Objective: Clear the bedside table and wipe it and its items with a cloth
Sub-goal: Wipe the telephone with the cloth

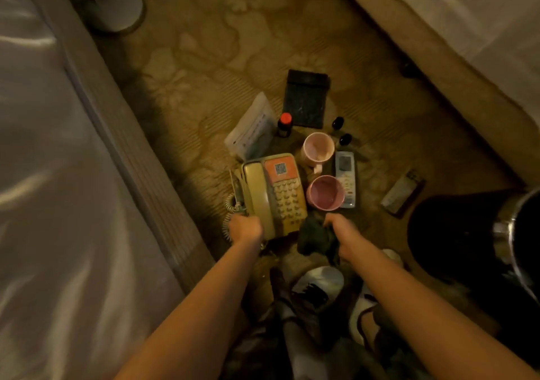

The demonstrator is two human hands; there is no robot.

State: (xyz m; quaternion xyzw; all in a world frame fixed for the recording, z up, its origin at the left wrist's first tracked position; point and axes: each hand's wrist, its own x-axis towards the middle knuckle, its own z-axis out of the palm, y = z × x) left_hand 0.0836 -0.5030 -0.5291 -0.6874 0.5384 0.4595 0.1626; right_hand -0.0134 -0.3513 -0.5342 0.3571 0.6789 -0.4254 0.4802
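Head view: a patterned carpet (233,43) runs between two beds, one bed (52,175) along the left edge and another (467,29) across the upper right corner. The light is dim and yellow. The cleared items lie on the carpet in a cluster. A beige phone (274,195) sits nearest the person, its coiled cord (229,207) at its left side. Just right of it stand two pink cups (325,192), one behind the other, the farther one (318,148) with its handle toward the nearer. A white remote (345,179) lies beside the cups. Behind the phone lean a white card (252,129), a small bottle with a red cap (285,124), a dark flat pad (306,99) and two small dark bottles (342,131). A flat case (403,194) lies apart on the right.

The left hand (245,229) is closed on the phone's near left corner. The right hand (339,230) is clenched around a dark cloth (315,238), bunched on the carpet just right of the phone.

A dark round object with a shiny rim (496,233) is cut off at the right edge; what it is cannot be told. A pale round thing (117,5) at upper left is blurred. The fingers of both hands are hidden.
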